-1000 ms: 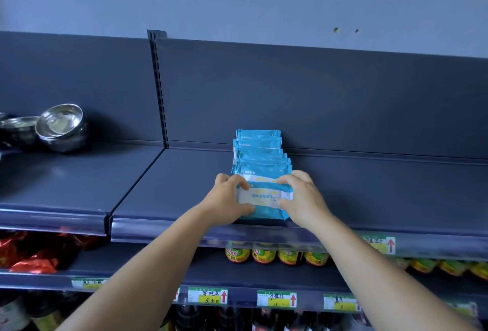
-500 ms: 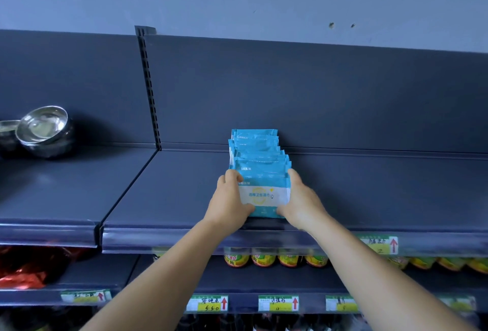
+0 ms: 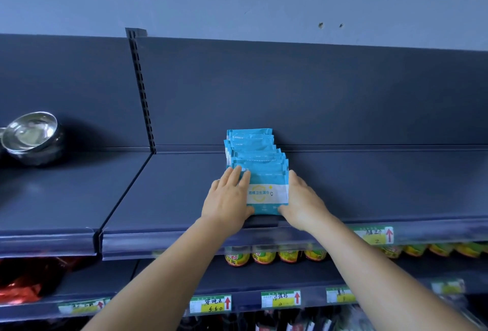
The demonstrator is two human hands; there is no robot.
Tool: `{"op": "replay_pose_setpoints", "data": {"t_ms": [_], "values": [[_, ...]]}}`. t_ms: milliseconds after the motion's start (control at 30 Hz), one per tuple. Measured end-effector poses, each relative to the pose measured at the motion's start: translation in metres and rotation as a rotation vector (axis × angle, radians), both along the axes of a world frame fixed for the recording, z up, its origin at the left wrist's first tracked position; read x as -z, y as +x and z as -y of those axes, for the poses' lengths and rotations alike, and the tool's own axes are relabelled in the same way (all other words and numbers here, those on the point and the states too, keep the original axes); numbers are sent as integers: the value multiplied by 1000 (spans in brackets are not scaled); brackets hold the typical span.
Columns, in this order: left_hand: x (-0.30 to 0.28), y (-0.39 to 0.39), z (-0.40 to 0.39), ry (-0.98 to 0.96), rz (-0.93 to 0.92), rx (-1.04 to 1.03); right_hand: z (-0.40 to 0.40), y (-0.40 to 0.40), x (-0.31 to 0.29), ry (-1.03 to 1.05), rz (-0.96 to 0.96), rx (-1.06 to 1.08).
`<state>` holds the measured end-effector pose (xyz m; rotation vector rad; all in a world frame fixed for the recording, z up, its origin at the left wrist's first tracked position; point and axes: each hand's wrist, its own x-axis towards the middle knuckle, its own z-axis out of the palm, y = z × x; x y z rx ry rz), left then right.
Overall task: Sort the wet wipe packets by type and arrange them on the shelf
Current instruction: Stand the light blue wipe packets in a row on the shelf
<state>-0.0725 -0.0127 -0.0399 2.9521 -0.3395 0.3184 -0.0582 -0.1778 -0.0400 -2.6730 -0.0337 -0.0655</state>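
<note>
hands point(image 3: 266, 199) flanking wipe packets point(image 3: 254, 161)

The wet wipe packets point(image 3: 254, 161) I see are light blue, the front one with a white band. The shelf point(image 3: 369, 188) is dark grey, the bowls point(image 3: 31, 137) silvery, the price tags point(image 3: 211, 303) green-yellow with red arrows.

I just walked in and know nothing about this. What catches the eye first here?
A row of blue wipe packets stands mid-shelf, running back to the panel. The left hand and right hand press flat against its sides. Far left sit shiny steel bowls.
</note>
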Motion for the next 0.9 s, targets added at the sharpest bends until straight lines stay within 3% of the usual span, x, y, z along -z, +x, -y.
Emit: {"op": "replay_pose_setpoints", "data": {"t_ms": [233, 433, 900], "values": [[-6, -15, 23, 169, 65, 104, 11, -39, -15, -155, 44, -21], [-1, -32, 73, 114, 54, 280, 50, -77, -8, -248, 38, 56], [39, -119, 231, 125, -58, 638, 204, -213, 44, -231, -87, 378]]}}
